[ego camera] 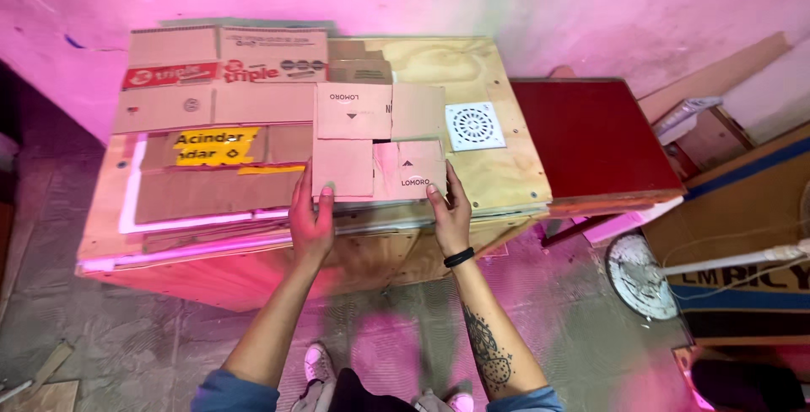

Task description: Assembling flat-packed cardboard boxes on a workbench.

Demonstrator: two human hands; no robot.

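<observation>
your left hand (310, 222) and right hand (450, 214) grip the near edge of a flattened brown cardboard box (377, 146), fingers pinching it, lying on the plywood tabletop (498, 167) just left of the white round-grated drain cover (474, 126).

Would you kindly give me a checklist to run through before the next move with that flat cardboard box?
1. Left hand on the box, near edge: ok.
2. Right hand on its near right corner: ok.
3. Box lies flat on the cardboard stack: ok.
4. White drain grate apart from the box: ok.
5. Plywood table steady: cannot tell.
6. Box flaps undamaged: cannot tell.
</observation>
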